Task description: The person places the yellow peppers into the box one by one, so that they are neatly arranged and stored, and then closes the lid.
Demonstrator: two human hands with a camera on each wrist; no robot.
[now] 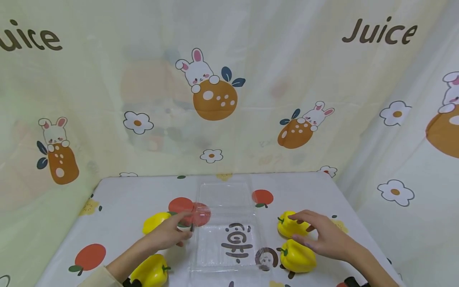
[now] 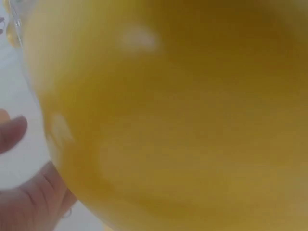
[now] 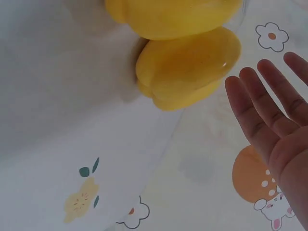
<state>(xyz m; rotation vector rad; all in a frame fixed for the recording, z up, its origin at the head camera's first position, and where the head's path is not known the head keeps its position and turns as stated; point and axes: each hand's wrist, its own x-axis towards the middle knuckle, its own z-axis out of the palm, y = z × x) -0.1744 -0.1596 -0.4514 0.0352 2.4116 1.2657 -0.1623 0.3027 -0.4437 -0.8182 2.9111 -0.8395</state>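
Note:
An unfolded clear plastic clamshell box (image 1: 195,255) lies between both hands, its lid (image 1: 224,184) laid back toward the curtain. My left hand (image 1: 166,234), fingers loosely bent, hovers at the box's left edge and holds nothing. Beside it sit a far yellow bell pepper (image 1: 155,222), partly covered by the hand, and a near one (image 1: 152,273), partly behind the forearm. In the left wrist view a yellow pepper (image 2: 168,120) fills most of the picture. My right hand (image 1: 320,236) spreads above two more, a far pepper (image 1: 287,227) and a near pepper (image 1: 298,258), with relaxed fingers.
A white printed cloth (image 1: 122,207) covers the table. Printed curtains (image 1: 258,131) rise behind it and along both sides. Dark wrist straps (image 1: 353,282) show at the bottom edge.

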